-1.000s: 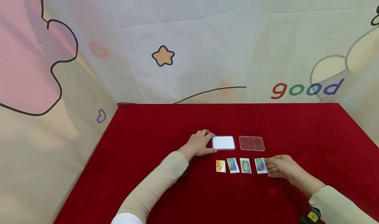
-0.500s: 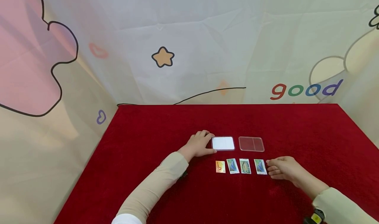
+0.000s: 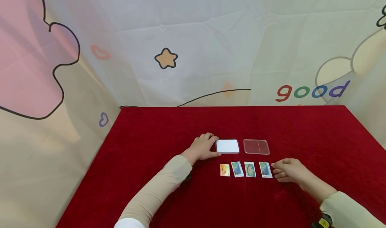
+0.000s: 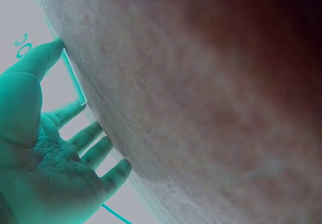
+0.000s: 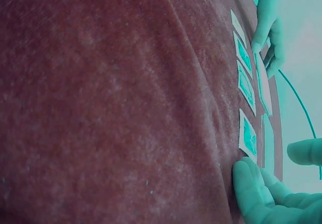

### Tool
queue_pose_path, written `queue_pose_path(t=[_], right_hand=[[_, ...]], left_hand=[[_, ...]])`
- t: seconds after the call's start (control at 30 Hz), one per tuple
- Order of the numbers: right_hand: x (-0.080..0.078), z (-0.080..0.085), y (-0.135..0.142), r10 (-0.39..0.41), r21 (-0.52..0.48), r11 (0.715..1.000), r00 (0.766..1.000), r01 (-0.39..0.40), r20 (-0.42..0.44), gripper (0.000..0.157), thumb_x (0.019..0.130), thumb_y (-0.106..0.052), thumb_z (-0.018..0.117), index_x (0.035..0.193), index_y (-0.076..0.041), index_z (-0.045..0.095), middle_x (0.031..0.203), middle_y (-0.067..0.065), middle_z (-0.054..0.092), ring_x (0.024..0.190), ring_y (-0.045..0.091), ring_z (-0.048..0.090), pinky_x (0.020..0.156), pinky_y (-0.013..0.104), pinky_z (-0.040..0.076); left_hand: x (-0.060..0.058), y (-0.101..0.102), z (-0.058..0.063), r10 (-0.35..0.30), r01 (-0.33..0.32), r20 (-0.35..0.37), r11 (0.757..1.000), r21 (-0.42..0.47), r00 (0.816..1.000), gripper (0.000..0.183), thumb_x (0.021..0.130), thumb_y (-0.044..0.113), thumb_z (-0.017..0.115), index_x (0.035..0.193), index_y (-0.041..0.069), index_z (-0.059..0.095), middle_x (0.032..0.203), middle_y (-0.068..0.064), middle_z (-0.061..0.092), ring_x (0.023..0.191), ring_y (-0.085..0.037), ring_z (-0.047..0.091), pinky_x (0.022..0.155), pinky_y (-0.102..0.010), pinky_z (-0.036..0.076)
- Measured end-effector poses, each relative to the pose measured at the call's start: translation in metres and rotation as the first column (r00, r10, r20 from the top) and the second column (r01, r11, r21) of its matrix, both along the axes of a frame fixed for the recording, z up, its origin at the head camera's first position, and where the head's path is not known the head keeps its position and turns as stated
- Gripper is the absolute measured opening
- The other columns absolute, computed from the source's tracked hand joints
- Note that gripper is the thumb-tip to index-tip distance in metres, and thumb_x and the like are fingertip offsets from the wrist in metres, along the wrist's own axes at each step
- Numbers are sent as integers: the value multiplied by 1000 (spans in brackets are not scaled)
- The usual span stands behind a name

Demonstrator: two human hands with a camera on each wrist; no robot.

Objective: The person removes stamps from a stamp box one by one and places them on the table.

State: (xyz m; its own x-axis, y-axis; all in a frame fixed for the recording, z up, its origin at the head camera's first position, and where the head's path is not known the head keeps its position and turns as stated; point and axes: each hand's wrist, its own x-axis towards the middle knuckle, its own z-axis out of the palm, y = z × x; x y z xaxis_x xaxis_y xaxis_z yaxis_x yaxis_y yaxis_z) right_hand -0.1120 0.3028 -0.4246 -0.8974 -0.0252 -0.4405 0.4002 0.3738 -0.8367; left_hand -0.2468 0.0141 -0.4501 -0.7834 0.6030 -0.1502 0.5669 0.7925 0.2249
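Observation:
My left hand (image 3: 201, 146) rests at the left end of a shallow clear case with a white lining (image 3: 227, 146). Its thumb and forefinger touch that end, and the left wrist view shows the fingers fairly straight and spread. In a row nearer me lie several stamps: an orange one (image 3: 224, 170) at the left, a blue-green one (image 3: 237, 169), a round-patterned one (image 3: 250, 169) and another blue-green one (image 3: 265, 170) at the right. Just right of this last stamp is my right hand (image 3: 287, 170), holding nothing; thumb and fingers stand apart in the right wrist view.
Right of the white-lined case lies a clear, see-through lid-like piece (image 3: 256, 147) with a line across it. Everything lies on a red cloth-covered table (image 3: 169, 121). Behind stands a printed backdrop (image 3: 205, 54).
My right hand has drawn back slightly to the right, away from the rightmost stamp. The left hand, the case and the stamps stay where they were.

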Motion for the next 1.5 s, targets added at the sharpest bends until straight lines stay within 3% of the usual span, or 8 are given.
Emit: queue_pose_path(t=[0.4, 0.67, 0.9, 1.1, 1.23, 1.5], right_hand=[[0, 0, -2, 40, 129, 991, 996, -29, -86, 34, 95, -11, 50, 109, 20, 52, 91, 11, 65, 76, 13, 62, 69, 32, 55], [1, -4, 0, 71, 227, 973, 986, -35, -150, 33, 92, -12, 57, 109, 17, 53, 97, 18, 65, 80, 15, 60, 67, 30, 54], [1, -5, 0, 130, 353, 935, 966, -43, -225, 29, 87, -9, 62, 104, 15, 57, 91, 18, 66, 79, 16, 59, 65, 30, 48], [1, -4, -2, 148, 402, 915, 959, -41, -241, 29, 84, -8, 66, 103, 13, 57, 86, 13, 63, 78, 17, 55, 65, 31, 44], [0, -7, -2, 180, 471, 882, 942, -27, -283, 29, 80, -7, 70, 100, 11, 58, 86, 17, 63, 80, 26, 60, 65, 34, 46], [0, -14, -3, 277, 617, 786, 872, 35, -403, 30, 69, -1, 75, 93, 10, 61, 83, 18, 59, 78, 31, 57, 67, 43, 46]], left_hand=[[1, 0, 2, 2, -2, 9, 1000, 2, 1000, 63, 90, 49, 59, 142, 18, 42, 144, -5, 39, 133, -23, 36, 106, -42, 35], [1, 0, 0, 1, -1, 8, 1000, -2, 1000, 64, 89, 50, 59, 142, 19, 42, 145, -5, 39, 134, -23, 35, 106, -42, 35], [-1, 0, -2, 1, -1, 6, 1000, -3, 1000, 64, 89, 50, 59, 143, 19, 42, 144, -5, 39, 134, -23, 35, 106, -42, 35], [-1, 0, -1, 1, -1, 5, 1000, -7, 1000, 64, 89, 50, 59, 143, 19, 41, 144, -5, 39, 134, -23, 35, 106, -42, 35], [-2, -1, -2, -3, 3, 2, 1000, -7, 1000, 64, 89, 50, 59, 143, 19, 41, 144, -5, 39, 133, -23, 36, 105, -42, 36], [-2, -1, 0, -2, 2, 12, 1000, -9, 1000, 65, 90, 50, 58, 143, 18, 41, 145, -5, 39, 133, -23, 36, 106, -42, 35]])
